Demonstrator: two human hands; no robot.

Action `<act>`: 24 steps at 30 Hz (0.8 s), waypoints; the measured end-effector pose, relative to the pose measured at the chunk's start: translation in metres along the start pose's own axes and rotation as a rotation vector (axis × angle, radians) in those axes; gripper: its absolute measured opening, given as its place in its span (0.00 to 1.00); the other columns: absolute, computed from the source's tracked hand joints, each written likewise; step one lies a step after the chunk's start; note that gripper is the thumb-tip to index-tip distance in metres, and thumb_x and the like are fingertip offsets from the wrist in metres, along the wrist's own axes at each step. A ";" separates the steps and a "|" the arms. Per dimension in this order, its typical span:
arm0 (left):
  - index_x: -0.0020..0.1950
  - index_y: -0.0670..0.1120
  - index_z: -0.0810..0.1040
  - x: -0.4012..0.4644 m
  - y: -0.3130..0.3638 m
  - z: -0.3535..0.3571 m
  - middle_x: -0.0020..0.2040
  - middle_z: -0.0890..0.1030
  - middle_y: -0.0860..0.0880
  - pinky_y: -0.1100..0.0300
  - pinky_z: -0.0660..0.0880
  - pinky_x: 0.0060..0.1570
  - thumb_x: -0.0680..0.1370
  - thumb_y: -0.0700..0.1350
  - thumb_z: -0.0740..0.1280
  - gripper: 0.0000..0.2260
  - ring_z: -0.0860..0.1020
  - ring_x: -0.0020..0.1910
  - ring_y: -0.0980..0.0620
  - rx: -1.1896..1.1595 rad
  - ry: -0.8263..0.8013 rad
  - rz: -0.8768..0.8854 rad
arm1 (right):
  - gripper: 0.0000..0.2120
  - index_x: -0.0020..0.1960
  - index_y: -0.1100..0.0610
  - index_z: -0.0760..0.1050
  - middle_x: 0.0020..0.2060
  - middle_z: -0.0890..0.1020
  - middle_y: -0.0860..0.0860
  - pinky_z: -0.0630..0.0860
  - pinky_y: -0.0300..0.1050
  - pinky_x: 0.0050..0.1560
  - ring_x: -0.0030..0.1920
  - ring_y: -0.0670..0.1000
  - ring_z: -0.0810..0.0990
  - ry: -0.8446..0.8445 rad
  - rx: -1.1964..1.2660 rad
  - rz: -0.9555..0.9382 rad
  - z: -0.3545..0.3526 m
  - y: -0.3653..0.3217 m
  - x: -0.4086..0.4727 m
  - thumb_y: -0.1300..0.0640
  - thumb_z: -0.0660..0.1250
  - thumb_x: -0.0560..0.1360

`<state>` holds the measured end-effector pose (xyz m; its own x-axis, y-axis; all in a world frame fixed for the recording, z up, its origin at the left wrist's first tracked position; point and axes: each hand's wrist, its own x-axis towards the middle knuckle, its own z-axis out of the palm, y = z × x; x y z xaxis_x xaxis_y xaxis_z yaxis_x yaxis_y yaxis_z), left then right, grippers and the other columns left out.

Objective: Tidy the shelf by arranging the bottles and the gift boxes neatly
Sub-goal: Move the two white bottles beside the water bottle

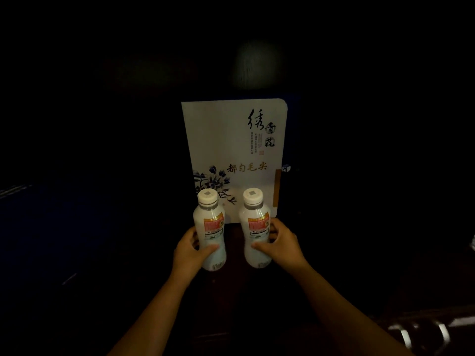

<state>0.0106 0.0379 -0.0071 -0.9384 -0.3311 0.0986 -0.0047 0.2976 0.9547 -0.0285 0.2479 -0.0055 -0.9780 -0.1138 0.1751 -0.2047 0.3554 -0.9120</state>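
Head view: most of the scene is black, and the shelf surface under the hands cannot be made out. The left hand (189, 249) is wrapped around the lower body of the left bottle (210, 228), thumb across the front, fingers hidden behind it. The right hand (279, 242) holds the right bottle (255, 228) the same way, its fingertips showing at the bottle's far side. Both bottles are white, upright, capped, side by side with a gap between them; the label print is too blurred to read. Just beyond the two grips stands a white gift box (232, 140) with blue flowers and calligraphy, its lower edge partly covered by the bottles. To the right of the right forearm, something shiny (421, 332) is cut off and unclear.
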 end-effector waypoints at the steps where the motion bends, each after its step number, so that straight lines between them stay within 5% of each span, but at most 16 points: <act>1: 0.62 0.45 0.73 -0.007 0.004 -0.001 0.61 0.78 0.43 0.56 0.73 0.52 0.68 0.38 0.75 0.24 0.76 0.55 0.51 -0.004 -0.005 0.013 | 0.25 0.56 0.50 0.72 0.49 0.77 0.44 0.72 0.34 0.49 0.52 0.43 0.76 0.014 -0.008 -0.017 -0.004 -0.005 -0.009 0.59 0.77 0.63; 17: 0.63 0.45 0.72 -0.166 0.063 0.031 0.63 0.77 0.43 0.52 0.74 0.55 0.65 0.39 0.77 0.28 0.75 0.61 0.45 0.002 -0.235 0.073 | 0.25 0.56 0.54 0.73 0.50 0.81 0.50 0.78 0.43 0.51 0.50 0.48 0.80 0.226 -0.079 0.023 -0.113 -0.034 -0.215 0.58 0.78 0.62; 24: 0.64 0.46 0.72 -0.245 0.085 0.111 0.63 0.77 0.43 0.56 0.74 0.53 0.66 0.39 0.76 0.29 0.75 0.60 0.47 -0.019 -0.381 0.085 | 0.24 0.50 0.46 0.71 0.43 0.79 0.40 0.73 0.31 0.42 0.45 0.40 0.79 0.285 -0.087 0.082 -0.202 0.012 -0.283 0.57 0.79 0.61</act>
<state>0.2018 0.2436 0.0186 -0.9962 0.0518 0.0698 0.0819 0.2922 0.9528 0.2373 0.4720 0.0091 -0.9611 0.1791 0.2105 -0.1153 0.4324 -0.8943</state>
